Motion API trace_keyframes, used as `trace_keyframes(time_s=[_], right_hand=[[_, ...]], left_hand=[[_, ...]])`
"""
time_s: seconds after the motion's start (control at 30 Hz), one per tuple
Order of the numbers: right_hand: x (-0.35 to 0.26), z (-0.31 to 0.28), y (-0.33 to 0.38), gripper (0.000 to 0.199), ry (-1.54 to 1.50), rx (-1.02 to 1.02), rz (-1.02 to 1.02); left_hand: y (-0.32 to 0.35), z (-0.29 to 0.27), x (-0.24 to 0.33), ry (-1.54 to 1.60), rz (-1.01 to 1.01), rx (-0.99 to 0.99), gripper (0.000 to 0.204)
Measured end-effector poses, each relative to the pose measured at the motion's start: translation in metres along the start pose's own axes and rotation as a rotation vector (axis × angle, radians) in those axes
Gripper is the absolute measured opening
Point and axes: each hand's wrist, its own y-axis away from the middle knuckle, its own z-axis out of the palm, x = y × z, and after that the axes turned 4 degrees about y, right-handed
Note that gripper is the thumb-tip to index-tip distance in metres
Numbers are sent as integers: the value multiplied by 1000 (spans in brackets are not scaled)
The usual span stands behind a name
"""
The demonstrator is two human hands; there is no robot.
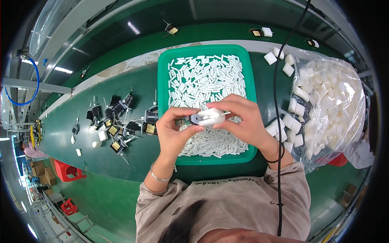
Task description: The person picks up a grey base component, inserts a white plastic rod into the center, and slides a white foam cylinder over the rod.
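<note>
Above the green rectangular plastic tray (163, 73), inside its rim, the left hand (172, 128) pinches a black-and-grey boxy component (194, 119), the right hand (242, 118) its white plastic piece (212, 120); the long axis runs left-right, white end rightward. Short white tubes (206, 77) lie beneath. A thin black cable (276, 81) hangs across the right wrist. Black metal components (120, 107) crowd leftward; a clear plastic bag (346, 135) of white blocks bounds the right.

Through my camera, my left hand (170, 127) is at nine o'clock and my right hand (245, 118) at three. Both pinch with thumbs (193, 130) and fingers (183, 110). My left forearm (164, 163) slants up from seven, my right forearm (269, 147) from four.
</note>
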Motion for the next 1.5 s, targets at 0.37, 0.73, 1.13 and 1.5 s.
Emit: trace_keyframes(time_s=[0.37, 0.73, 1.13, 1.5], right_hand=[[-1, 3, 5, 37, -306, 76, 140], [22, -12, -6, 54, -386, 476, 217], [44, 14, 14, 9, 708, -300, 7], [36, 18, 19, 15, 822, -418, 14]], left_hand=[[-12, 13, 17, -169, -19, -98, 36], [-161, 39, -4, -180, -218, -303, 28], [-311, 37, -95, -1905, 483, -33, 37], [-291, -4, -59, -640, -353, 31, 34]])
